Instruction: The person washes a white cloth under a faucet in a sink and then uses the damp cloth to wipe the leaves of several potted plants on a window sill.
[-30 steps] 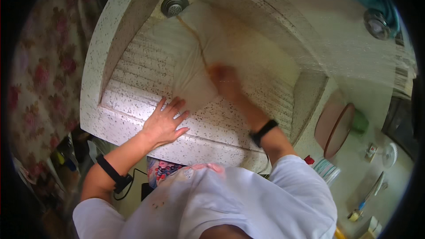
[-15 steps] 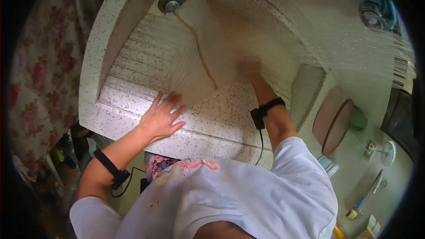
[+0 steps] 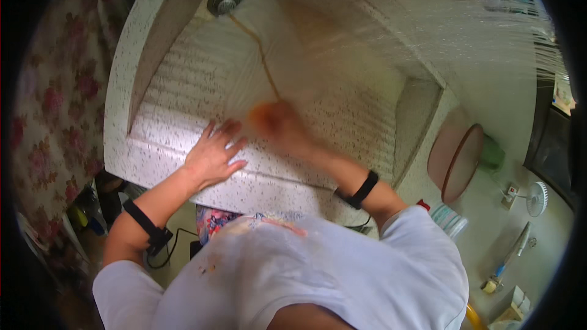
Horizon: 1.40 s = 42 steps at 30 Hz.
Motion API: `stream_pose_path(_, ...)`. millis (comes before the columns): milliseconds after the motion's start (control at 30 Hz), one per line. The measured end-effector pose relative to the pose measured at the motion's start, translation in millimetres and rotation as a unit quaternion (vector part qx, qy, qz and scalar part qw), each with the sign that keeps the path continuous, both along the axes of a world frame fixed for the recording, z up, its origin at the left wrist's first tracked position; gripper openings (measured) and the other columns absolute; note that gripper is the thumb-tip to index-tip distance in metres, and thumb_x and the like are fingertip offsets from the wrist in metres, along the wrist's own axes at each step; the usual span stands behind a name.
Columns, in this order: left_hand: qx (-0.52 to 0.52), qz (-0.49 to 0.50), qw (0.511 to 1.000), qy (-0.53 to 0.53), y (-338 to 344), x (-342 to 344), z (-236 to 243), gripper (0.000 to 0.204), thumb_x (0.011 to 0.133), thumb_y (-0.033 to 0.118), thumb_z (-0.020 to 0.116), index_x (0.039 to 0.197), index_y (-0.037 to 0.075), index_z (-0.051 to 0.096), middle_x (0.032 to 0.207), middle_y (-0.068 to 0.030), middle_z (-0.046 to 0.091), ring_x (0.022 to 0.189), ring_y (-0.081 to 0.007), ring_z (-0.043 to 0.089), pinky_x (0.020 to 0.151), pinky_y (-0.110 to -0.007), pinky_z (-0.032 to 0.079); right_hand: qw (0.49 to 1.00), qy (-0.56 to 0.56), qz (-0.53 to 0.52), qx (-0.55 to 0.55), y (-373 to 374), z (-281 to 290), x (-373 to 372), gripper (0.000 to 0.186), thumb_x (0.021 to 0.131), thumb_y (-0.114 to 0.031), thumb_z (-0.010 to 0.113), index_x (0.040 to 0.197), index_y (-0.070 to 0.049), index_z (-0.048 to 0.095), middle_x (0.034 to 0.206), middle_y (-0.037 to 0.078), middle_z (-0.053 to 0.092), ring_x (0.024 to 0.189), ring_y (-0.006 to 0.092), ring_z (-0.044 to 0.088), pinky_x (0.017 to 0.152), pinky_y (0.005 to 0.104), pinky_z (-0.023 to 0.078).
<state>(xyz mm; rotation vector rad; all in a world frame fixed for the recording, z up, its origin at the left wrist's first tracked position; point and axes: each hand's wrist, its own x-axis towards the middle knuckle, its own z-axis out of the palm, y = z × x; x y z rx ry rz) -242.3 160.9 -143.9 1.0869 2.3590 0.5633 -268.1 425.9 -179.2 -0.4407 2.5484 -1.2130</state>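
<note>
A wet white cloth (image 3: pixel 241 49) lies spread over the ribbed washboard floor of a speckled stone sink (image 3: pixel 269 174). A long brown stripe or cord (image 3: pixel 264 61) runs down it from near the drain. My left hand (image 3: pixel 214 154) is open, fingers spread, resting on the front ledge with its fingertips at the cloth's near edge. Over the cloth's near end is my right hand (image 3: pixel 286 128), smeared by motion. An orange thing shows at its fingers, too blurred to name, and the hand appears closed on it.
A metal drain (image 3: pixel 225 2) sits at the far left of the sink. Streaks of water cross the upper right. Beyond the right wall are a round reddish-brown basin (image 3: pixel 461 164), a green container (image 3: pixel 491 153), a small white fan (image 3: pixel 537 199) and a brush (image 3: pixel 506 263). A floral curtain (image 3: pixel 58 98) hangs at left.
My right hand has swept left and nearer, from the sink's right side to the cloth's near end, and orange now shows at its fingers. My left hand stays on the ledge.
</note>
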Motion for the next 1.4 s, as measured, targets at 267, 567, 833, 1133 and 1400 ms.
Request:
stream_pose_path(267,0.024,-0.018,0.997,0.069,5.9,-18.5,-18.1,0.032,0.079,0.025,0.061,0.107,0.01,0.065,0.118,-0.0135,0.056,0.116,-0.0304,0.049,0.104,-0.054,0.03,0.901,-0.198,-0.047,0.383,98.1,-81.6,-62.2,0.038,0.091,-0.028,0.057,0.116,0.0,0.058,0.11,0.015,0.063,0.086,0.0216,0.063,0.074,0.0342,0.052)
stream_pose_path(567,0.062,-0.144,0.982,-0.109,33.8,-5.5,-12.7,0.031,0.08,0.017,0.059,0.109,0.005,0.057,0.112,-0.014,0.058,0.107,-0.0322,0.054,0.092,-0.044,0.044,0.973,-0.097,-0.184,0.103,73.6,-50.9,7.4,0.033,0.082,-0.029,0.064,0.102,-0.002,0.064,0.086,0.018,0.065,0.08,0.0277,0.063,0.072,0.0401,0.05)
stream_pose_path(833,0.013,0.0,0.999,-0.043,11.0,-11.7,-4.1,0.057,0.08,0.046,0.062,0.125,0.011,0.056,0.138,-0.0178,0.043,0.132,-0.0334,0.034,0.111,-0.049,0.024,0.992,-0.009,-0.024,0.127,-11.7,-61.2,-18.6,0.034,0.087,-0.032,0.06,0.109,-0.006,0.061,0.109,0.017,0.061,0.095,0.0281,0.06,0.081,0.0374,0.049)
stream_pose_path(1133,-0.001,0.011,0.998,-0.068,11.4,-10.4,-2.0,0.051,0.084,0.044,0.059,0.124,0.013,0.056,0.139,-0.014,0.043,0.134,-0.0283,0.033,0.112,-0.052,0.02,0.997,-0.024,0.015,0.069,-20.1,-28.7,-25.9,0.03,0.086,-0.029,0.06,0.109,-0.009,0.063,0.106,0.017,0.062,0.101,0.0271,0.058,0.085,0.0395,0.048)
stream_pose_path(1400,-0.013,0.028,0.999,-0.029,13.0,-8.3,-4.8,0.047,0.084,0.042,0.059,0.123,0.015,0.058,0.138,-0.0129,0.044,0.134,-0.0271,0.033,0.111,-0.053,0.02,-0.597,0.391,0.411,0.568,80.5,-147.0,-37.9,0.029,0.094,-0.022,0.047,0.113,-0.004,0.06,0.104,0.011,0.064,0.096,0.0237,0.06,0.085,0.0327,0.048)
